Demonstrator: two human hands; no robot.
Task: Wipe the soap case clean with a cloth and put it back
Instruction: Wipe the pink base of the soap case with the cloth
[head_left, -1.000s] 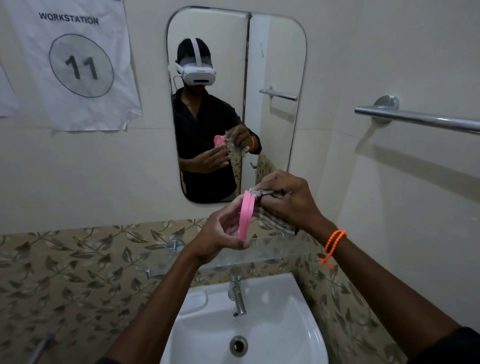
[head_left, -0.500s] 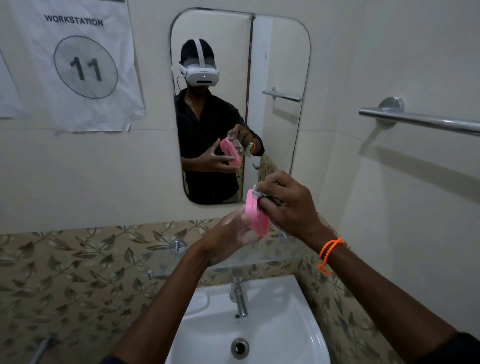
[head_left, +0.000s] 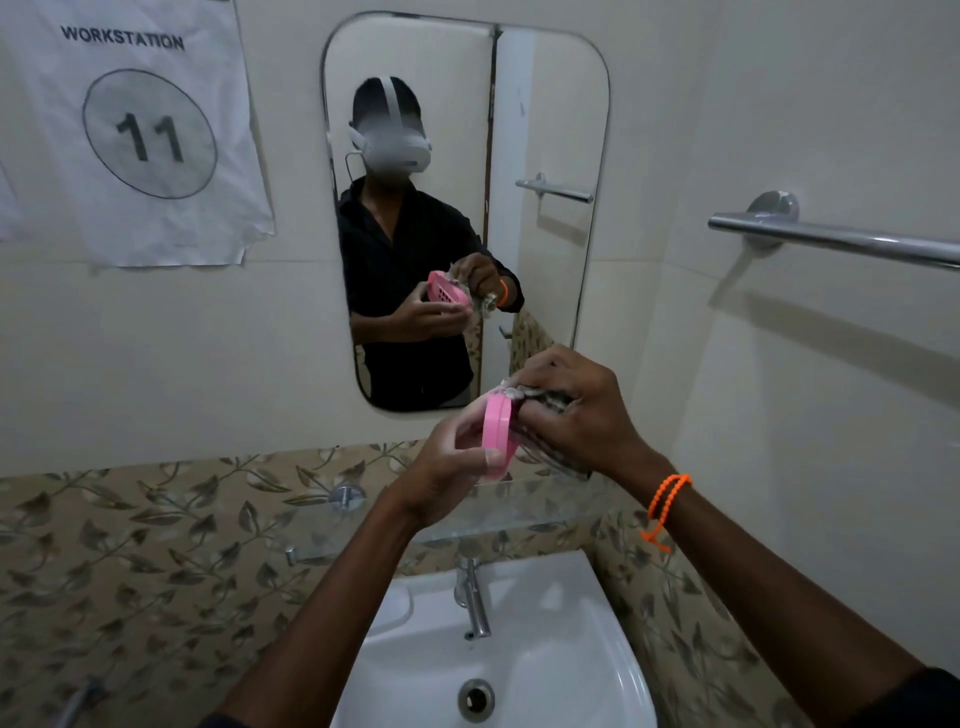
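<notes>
The pink soap case (head_left: 497, 434) stands on edge at chest height above the sink, its rim turned towards me. My left hand (head_left: 447, 467) grips it from the left and below, thumb on the lower rim. My right hand (head_left: 576, 410) presses a bunched grey patterned cloth (head_left: 545, 402) against the case's right face; most of the cloth is hidden under the fingers. In the mirror (head_left: 467, 208) the case's slotted pink inside shows, with the cloth beside it.
A white sink (head_left: 587, 665) with a chrome tap (head_left: 475, 603) lies below my hands. A glass shelf (head_left: 519, 506) runs along the leaf-patterned tiles. A chrome towel rail (head_left: 831, 239) juts from the right wall. A paper workstation sign (head_left: 145, 130) hangs top left.
The case has been turned in my left hand from tilted back to on edge. My right hand has shifted the cloth over its right face. Both hands stay at the same height.
</notes>
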